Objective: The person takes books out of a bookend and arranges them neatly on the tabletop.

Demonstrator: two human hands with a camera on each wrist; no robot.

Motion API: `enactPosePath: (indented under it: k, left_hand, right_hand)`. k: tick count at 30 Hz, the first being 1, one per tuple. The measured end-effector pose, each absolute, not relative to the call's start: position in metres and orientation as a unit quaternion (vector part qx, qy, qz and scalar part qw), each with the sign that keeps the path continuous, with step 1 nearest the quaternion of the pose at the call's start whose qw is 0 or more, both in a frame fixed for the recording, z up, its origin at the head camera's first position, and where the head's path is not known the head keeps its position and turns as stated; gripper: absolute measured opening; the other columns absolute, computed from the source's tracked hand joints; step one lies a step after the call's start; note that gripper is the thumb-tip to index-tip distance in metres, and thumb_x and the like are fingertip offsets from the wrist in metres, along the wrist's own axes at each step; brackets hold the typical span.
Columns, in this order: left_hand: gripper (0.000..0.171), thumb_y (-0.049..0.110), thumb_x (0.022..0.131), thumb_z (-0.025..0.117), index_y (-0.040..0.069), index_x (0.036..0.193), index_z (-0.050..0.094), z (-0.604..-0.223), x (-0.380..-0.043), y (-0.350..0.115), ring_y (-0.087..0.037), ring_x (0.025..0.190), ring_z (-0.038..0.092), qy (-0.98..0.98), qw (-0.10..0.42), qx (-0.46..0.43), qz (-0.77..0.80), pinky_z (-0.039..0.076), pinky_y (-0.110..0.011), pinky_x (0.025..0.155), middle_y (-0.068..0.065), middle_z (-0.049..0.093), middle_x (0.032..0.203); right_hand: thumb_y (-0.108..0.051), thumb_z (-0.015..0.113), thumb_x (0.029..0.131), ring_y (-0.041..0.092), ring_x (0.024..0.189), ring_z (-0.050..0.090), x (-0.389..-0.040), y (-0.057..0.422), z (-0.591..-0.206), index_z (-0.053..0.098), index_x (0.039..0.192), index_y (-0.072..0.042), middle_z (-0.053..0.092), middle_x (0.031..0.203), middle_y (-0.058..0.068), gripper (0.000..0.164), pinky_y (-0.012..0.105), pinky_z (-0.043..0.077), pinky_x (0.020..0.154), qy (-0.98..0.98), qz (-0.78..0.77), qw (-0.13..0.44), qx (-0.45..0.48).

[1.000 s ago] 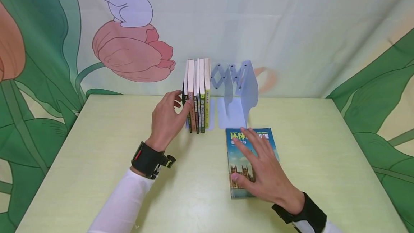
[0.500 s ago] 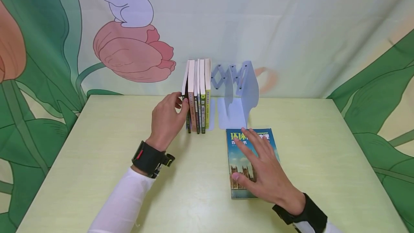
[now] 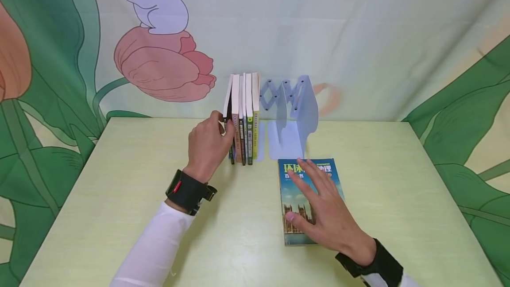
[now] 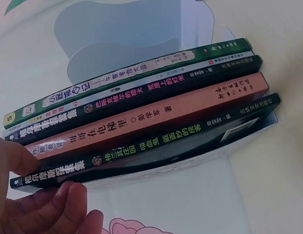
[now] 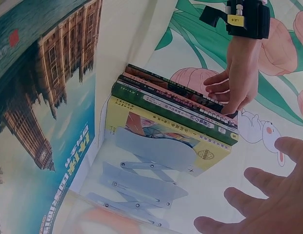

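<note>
My left hand [image 3: 209, 147] pinches the near upper corner of a dark-spined book [image 4: 156, 153], the leftmost in an upright row. In the left wrist view its thumb lies on the spine side and its fingers curl at the outer cover. This book leans slightly left, with a dark gap between it and a salmon-spined book [image 4: 146, 117]. My right hand [image 3: 328, 211] has its fingers spread over a blue geography book [image 3: 292, 194] lying flat, cover up. Part of that cover is hidden under the hand.
A pale blue expandable bookend [image 3: 307, 110] stands at the back of the table [image 3: 131, 189], its right sections holding no books. A yellow book [image 5: 163, 129] ends the row on the right. Behind hangs a printed curtain [image 3: 358, 48].
The leftmost dark-spined book has tipped a little left, away from the salmon one, as a gap opened between them. My left hand has shifted slightly; the right hand stays in place.
</note>
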State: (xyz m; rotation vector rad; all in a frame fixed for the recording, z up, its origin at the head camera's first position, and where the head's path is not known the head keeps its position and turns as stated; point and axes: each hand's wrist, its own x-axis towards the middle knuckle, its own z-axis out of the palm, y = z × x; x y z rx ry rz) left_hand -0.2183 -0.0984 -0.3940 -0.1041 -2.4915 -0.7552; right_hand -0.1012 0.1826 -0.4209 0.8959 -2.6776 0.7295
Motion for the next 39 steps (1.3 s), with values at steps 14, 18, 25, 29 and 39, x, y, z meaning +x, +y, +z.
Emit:
enactPosePath:
  k: [14, 18, 25, 29, 39]
  left_hand:
    - [0.024, 0.019, 0.1, 0.051, -0.003, 0.098, 0.059, -0.394, -0.218, -0.094, -0.019, 0.045, 0.055, -0.93, 0.249, -0.058, -0.264, 0.033, -0.026, 0.042, -0.009, 0.061, 0.059]
    - [0.025, 0.019, 0.101, 0.05, -0.004, 0.097, 0.059, -0.393, -0.219, -0.094, -0.019, 0.044, 0.054, -0.93, 0.258, -0.059, -0.256, 0.031, -0.025, 0.042, -0.009, 0.06, 0.058]
    - [0.027, 0.021, 0.103, 0.048, -0.003, 0.096, 0.058, -0.388, -0.219, -0.094, -0.018, 0.044, 0.051, -0.917, 0.297, -0.075, -0.256, 0.029, -0.025, 0.043, -0.009, 0.059, 0.058]
    - [0.029, 0.023, 0.103, 0.047, -0.003, 0.097, 0.058, -0.385, -0.217, -0.094, -0.019, 0.044, 0.05, -0.914, 0.308, -0.079, -0.253, 0.029, -0.026, 0.044, -0.008, 0.057, 0.057]
    - [0.028, 0.023, 0.103, 0.048, -0.002, 0.096, 0.058, -0.376, -0.214, -0.096, -0.02, 0.045, 0.05, -0.905, 0.333, -0.089, -0.249, 0.029, -0.026, 0.045, -0.007, 0.054, 0.055]
  right_hand:
    - [-0.043, 0.066, 0.089, 0.027, 0.153, 0.014, -0.1, 0.183, -0.42, 0.029, 0.156, -0.027, 0.019, 0.165, 0.002, 0.078, 0.064, 0.024, 0.114, -0.917, 0.241, 0.095, 0.303]
    - [-0.043, 0.066, 0.089, 0.028, 0.153, 0.016, -0.099, 0.182, -0.42, 0.03, 0.155, -0.025, 0.018, 0.165, 0.001, 0.077, 0.063, 0.025, 0.113, -0.916, 0.241, 0.1, 0.305]
    - [-0.043, 0.065, 0.09, 0.026, 0.153, 0.015, -0.1, 0.183, -0.42, 0.026, 0.156, -0.028, 0.017, 0.165, 0.0, 0.079, 0.062, 0.024, 0.114, -0.914, 0.241, 0.101, 0.309]
    - [-0.041, 0.066, 0.089, 0.025, 0.153, 0.014, -0.101, 0.183, -0.42, 0.025, 0.156, -0.029, 0.017, 0.165, 0.0, 0.079, 0.061, 0.022, 0.115, -0.915, 0.239, 0.1, 0.31]
    - [-0.042, 0.066, 0.088, 0.028, 0.153, 0.016, -0.102, 0.182, -0.418, 0.031, 0.155, -0.024, 0.02, 0.165, 0.004, 0.077, 0.061, 0.019, 0.117, -0.918, 0.229, 0.1, 0.308]
